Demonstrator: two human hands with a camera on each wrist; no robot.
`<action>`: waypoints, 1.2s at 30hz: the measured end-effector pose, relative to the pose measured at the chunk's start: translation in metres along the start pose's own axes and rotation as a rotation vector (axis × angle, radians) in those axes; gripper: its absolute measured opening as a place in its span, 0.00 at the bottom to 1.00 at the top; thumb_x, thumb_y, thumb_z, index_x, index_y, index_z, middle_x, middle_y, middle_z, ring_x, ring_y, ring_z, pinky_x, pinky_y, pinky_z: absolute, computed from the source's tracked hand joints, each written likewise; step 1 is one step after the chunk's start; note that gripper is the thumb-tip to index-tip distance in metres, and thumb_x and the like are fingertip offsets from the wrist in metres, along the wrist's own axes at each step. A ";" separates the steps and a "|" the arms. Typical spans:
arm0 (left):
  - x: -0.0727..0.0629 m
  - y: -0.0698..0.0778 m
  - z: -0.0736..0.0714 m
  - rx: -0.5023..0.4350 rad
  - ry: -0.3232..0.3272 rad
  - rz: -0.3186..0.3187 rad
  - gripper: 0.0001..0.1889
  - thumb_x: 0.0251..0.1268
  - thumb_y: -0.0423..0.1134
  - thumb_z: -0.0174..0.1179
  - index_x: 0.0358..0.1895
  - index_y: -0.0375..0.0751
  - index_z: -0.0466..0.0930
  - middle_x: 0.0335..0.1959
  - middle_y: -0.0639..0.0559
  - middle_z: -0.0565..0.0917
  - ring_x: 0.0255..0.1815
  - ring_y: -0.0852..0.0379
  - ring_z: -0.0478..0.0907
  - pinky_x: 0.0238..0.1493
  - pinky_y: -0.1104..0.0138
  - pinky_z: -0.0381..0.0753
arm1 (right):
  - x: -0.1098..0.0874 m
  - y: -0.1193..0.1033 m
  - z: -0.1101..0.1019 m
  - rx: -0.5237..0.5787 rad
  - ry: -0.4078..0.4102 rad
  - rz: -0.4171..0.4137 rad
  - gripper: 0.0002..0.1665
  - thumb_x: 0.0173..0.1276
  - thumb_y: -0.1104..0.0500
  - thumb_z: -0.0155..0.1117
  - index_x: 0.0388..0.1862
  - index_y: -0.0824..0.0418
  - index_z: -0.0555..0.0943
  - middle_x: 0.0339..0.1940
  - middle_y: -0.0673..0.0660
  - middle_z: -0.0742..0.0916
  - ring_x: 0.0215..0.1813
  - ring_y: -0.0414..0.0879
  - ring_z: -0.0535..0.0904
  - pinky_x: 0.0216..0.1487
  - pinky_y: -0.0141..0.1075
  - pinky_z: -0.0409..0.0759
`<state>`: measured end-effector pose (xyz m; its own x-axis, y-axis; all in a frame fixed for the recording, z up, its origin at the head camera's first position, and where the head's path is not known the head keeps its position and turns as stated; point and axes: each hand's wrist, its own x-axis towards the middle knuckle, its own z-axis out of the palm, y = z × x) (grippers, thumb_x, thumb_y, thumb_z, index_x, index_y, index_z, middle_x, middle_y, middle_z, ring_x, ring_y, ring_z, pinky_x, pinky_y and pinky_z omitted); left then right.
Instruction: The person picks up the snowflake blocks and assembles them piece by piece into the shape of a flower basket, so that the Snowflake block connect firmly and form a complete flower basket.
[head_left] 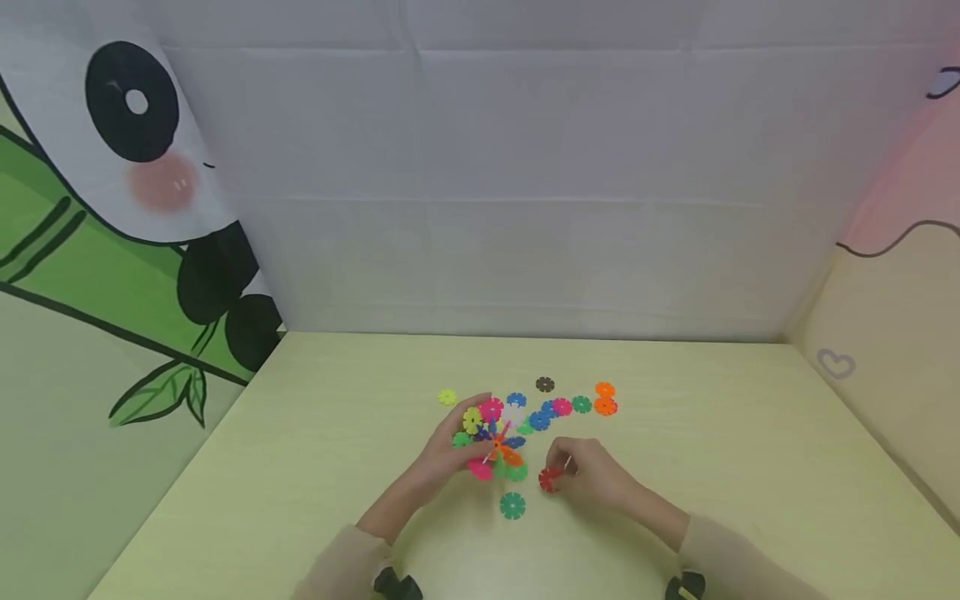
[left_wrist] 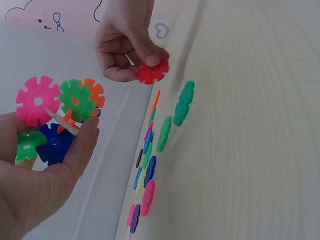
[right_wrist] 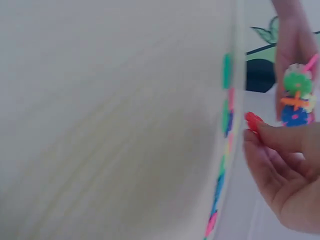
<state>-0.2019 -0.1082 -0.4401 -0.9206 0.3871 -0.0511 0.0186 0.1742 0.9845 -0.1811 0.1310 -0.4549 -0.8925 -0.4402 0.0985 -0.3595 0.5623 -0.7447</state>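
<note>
Evidently at close quarters, as seen from beside the table (head_left: 300, 517), two bare hands work above a scatter of small notched discs. The right hand (head_left: 592, 473) pinches a red disc (head_left: 548, 480) near its rim, between thumb and fingers, with much of the slotted edge exposed; the disc is held above the tabletop, to the right of the cluster (head_left: 497, 444) and apart from it. The left hand (head_left: 444, 454) has thumb and fingers about that cluster — pink, green, orange, blue and white pieces set at differing angles — and holds it raised on the left. Loose pieces lie beyond and around: a green disc (head_left: 513, 506) on the near side, a brown disc (head_left: 545, 384) on the far side, a yellow disc (head_left: 447, 397) at far left and an orange disc (head_left: 604, 389) at far right. Judged by appearance, each disc is thin, stiff plastic, very light and rather smooth, so that a fingertip pinch should suffice, although a loose one might let it twist. The rim opposite the working slot seems the best hold. The cluster is probably the more delicate item — its slot joints could slip under squeezing, so support close to its centre appears preferable to grasping an outer piece.
</note>
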 end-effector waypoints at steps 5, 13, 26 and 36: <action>0.003 0.003 0.011 -0.023 0.014 0.013 0.32 0.58 0.41 0.60 0.65 0.65 0.58 0.65 0.49 0.61 0.52 0.52 0.73 0.44 0.61 0.79 | -0.004 -0.020 -0.009 0.318 0.225 0.114 0.09 0.57 0.67 0.64 0.37 0.67 0.78 0.32 0.58 0.83 0.31 0.53 0.82 0.32 0.31 0.81; 0.005 0.002 0.023 -0.005 0.014 0.066 0.31 0.58 0.39 0.60 0.63 0.67 0.61 0.66 0.52 0.59 0.64 0.44 0.57 0.48 0.57 0.77 | 0.000 -0.027 -0.012 0.468 0.374 0.178 0.11 0.57 0.69 0.64 0.40 0.71 0.78 0.33 0.61 0.83 0.33 0.54 0.83 0.33 0.34 0.82; 0.002 0.005 0.031 0.033 0.043 0.111 0.30 0.59 0.40 0.59 0.64 0.66 0.59 0.67 0.55 0.58 0.67 0.45 0.52 0.55 0.46 0.69 | 0.006 -0.027 -0.007 0.488 0.401 0.166 0.10 0.55 0.70 0.65 0.37 0.71 0.79 0.33 0.62 0.84 0.33 0.54 0.83 0.34 0.36 0.82; -0.003 0.013 0.034 0.048 0.054 0.098 0.33 0.61 0.37 0.57 0.64 0.69 0.54 0.68 0.54 0.55 0.65 0.46 0.56 0.51 0.54 0.75 | 0.009 -0.031 -0.001 0.299 0.496 0.110 0.09 0.55 0.66 0.67 0.36 0.62 0.83 0.30 0.54 0.86 0.29 0.43 0.82 0.30 0.33 0.81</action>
<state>-0.1857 -0.0766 -0.4332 -0.9332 0.3550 0.0555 0.1270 0.1814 0.9752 -0.1785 0.1109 -0.4304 -0.9669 0.0301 0.2532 -0.2291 0.3330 -0.9147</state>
